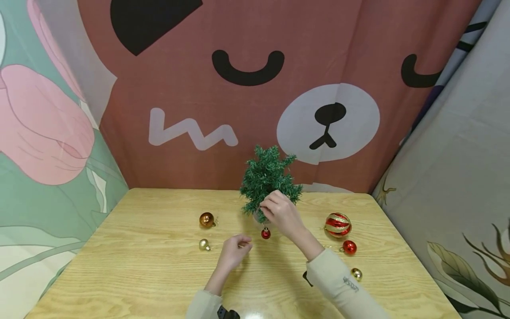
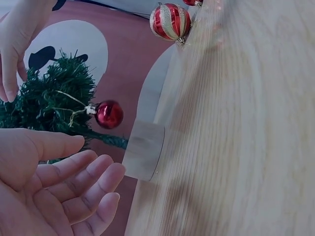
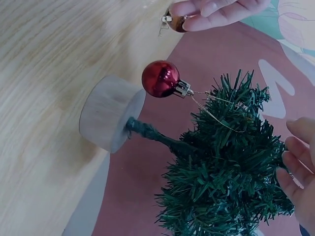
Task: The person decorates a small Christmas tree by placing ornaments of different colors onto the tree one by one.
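A small green artificial Christmas tree [image 1: 266,173] stands upright on a round pale wooden base [image 3: 106,115]. From a low front branch a shiny red ball ornament [image 1: 265,233] hangs by a thin gold string, which shows against the needles in the right wrist view. My right hand [image 1: 282,215] is close in front of the tree, fingers loosely bent beside the branches [image 3: 221,157] and nothing seen in them. Lower and to the left, my left hand [image 1: 235,252] hovers with relaxed fingers; the left wrist view shows its bare palm [image 2: 59,196] near the hanging ornament.
On the table [image 1: 151,274], a copper-brown ball [image 1: 206,219] and a small gold ball [image 1: 204,244] lie left of the tree. To the right are a large red-and-gold striped ball [image 1: 338,225], a red ball [image 1: 349,247] and a small gold one [image 1: 356,274]. A printed curtain [image 1: 191,168] hangs behind.
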Motion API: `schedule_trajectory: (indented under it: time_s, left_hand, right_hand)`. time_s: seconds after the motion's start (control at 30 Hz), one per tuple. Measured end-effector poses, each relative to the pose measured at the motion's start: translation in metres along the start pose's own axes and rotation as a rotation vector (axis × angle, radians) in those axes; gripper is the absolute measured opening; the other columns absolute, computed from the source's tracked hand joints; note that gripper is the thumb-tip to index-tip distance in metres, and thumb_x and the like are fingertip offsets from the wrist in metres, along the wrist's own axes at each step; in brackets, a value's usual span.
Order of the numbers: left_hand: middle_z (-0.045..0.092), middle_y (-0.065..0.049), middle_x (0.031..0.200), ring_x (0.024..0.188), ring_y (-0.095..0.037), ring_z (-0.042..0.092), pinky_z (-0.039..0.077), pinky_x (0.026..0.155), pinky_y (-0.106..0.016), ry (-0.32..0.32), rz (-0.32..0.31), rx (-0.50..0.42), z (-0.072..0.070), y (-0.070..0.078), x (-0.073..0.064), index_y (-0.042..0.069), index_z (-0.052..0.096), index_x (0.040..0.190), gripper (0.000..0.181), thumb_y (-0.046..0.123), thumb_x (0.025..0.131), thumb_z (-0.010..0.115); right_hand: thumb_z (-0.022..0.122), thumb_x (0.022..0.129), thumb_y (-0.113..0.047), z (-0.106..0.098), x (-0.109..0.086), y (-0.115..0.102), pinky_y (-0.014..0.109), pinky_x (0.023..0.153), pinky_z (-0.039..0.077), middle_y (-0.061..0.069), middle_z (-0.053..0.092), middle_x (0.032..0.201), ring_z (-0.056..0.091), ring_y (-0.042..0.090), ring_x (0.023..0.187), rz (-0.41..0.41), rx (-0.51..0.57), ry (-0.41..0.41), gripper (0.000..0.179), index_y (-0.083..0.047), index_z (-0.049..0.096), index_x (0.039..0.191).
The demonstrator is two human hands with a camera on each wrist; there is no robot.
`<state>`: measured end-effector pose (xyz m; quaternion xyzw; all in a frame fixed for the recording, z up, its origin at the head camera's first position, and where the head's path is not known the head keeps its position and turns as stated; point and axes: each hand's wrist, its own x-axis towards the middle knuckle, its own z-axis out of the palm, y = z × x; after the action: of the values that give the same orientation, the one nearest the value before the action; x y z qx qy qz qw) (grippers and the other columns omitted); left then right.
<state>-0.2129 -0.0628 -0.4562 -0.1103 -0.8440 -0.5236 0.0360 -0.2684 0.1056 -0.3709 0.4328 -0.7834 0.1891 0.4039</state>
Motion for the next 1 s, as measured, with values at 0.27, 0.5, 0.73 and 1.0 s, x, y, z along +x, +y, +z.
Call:
schedule_trajectory:
  time_s: [0.27,0.5,0.73,1.0]
  left_hand:
    - [0.061,-0.008,0.078,0.067,-0.017,0.056,0.047,0.058,-0.024,0.029,0.013,0.019,-0.007,-0.001,-0.005,-0.009,0.062,0.095,0.019,0.003,0.081,0.06]
    - [0.061,-0.006,0.078,0.067,-0.015,0.057,0.047,0.058,-0.024,0.051,0.0,0.03,-0.014,-0.003,-0.008,-0.008,0.063,0.097,0.019,0.004,0.082,0.059]
    - [0.061,-0.006,0.079,0.067,-0.015,0.056,0.047,0.059,-0.024,0.066,-0.006,0.032,-0.02,-0.006,-0.012,-0.006,0.063,0.097,0.019,0.005,0.083,0.059]
    - [0.061,-0.007,0.08,0.07,-0.016,0.056,0.047,0.061,-0.025,0.088,-0.011,0.034,-0.028,-0.009,-0.016,-0.007,0.063,0.097,0.019,0.005,0.083,0.058]
  right_hand:
    - [0.071,0.072,0.001,0.001,0.009,0.002,0.029,0.075,0.047,0.008,0.062,0.086,0.057,0.02,0.085,-0.015,0.017,-0.021,0.013,0.0,0.068,0.085]
    - [0.066,0.079,-0.004,0.005,0.014,0.005,0.03,0.075,0.048,0.009,0.063,0.095,0.058,0.02,0.09,0.064,-0.009,-0.12,0.017,0.0,0.067,0.095]
    - [0.062,0.083,-0.007,0.007,0.019,0.007,0.03,0.075,0.048,0.01,0.064,0.095,0.059,0.02,0.089,0.1,-0.041,-0.201,0.016,0.0,0.066,0.098]
    - [0.064,0.082,-0.008,0.012,0.024,0.009,0.028,0.068,0.049,0.007,0.064,0.093,0.06,0.018,0.084,0.112,-0.068,-0.29,0.02,-0.003,0.066,0.101]
